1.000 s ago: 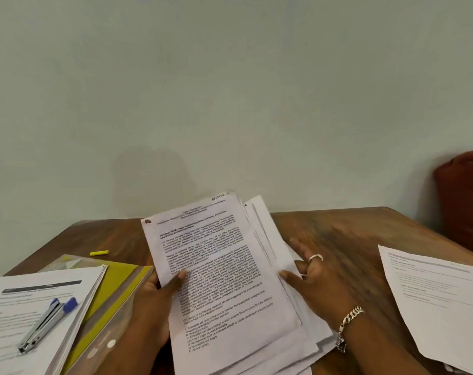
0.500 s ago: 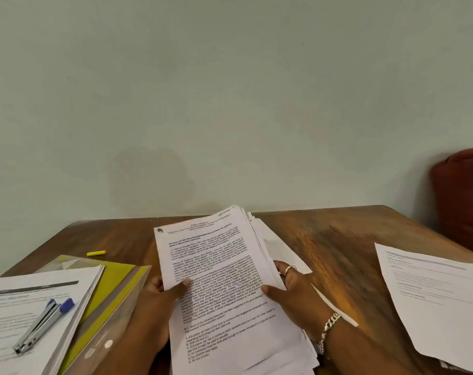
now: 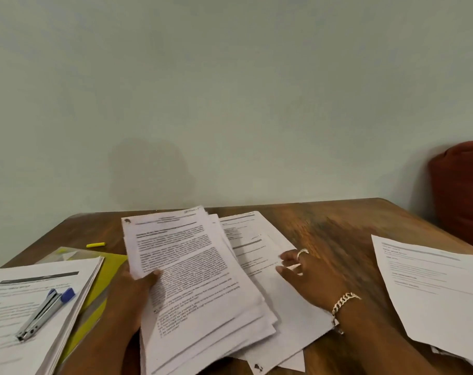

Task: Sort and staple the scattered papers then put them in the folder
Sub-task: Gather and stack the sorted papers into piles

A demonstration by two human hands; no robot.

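Observation:
My left hand (image 3: 134, 293) grips a thick stack of printed papers (image 3: 192, 274) by its left edge, thumb on the top sheet, the stack tilted up over the wooden table (image 3: 335, 228). Beside it on the right, my right hand (image 3: 308, 274), with a ring and a chain bracelet, rests with fingers spread on loose sheets (image 3: 257, 253) lying flat. A yellow folder (image 3: 105, 277) in a clear sleeve lies at the left under another paper pile (image 3: 27, 307). On that pile lies a silver stapler (image 3: 44, 311) with a blue end.
More loose sheets (image 3: 430, 296) lie at the right edge of the table. A small yellow piece (image 3: 95, 244) lies at the back left. A dark red cushion (image 3: 462, 193) stands beyond the table's right corner, against the pale wall.
My right hand let go of the stack's right edge and moved right onto the flat loose sheets. The stack stays in my left hand, shifted slightly left.

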